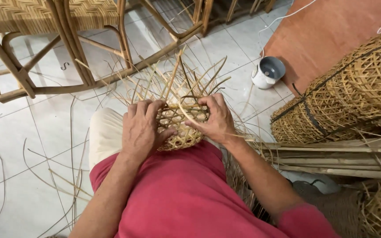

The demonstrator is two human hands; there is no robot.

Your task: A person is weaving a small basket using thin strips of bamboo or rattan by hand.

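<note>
A small half-woven bamboo basket rests on my lap, with loose strips fanning upward from its rim. My left hand cups its left side, thumb pressed against the weave. Fingers of my right hand pinch a bamboo strip at the basket's upper right edge. Both hands touch the basket. The basket's underside is hidden by my hands and my red shirt.
A rattan chair frame stands on the white tiled floor ahead. A stack of finished woven baskets lies at right, above a bundle of bamboo slats. A small white cup-like container sits by an orange mat. Loose strips litter the floor.
</note>
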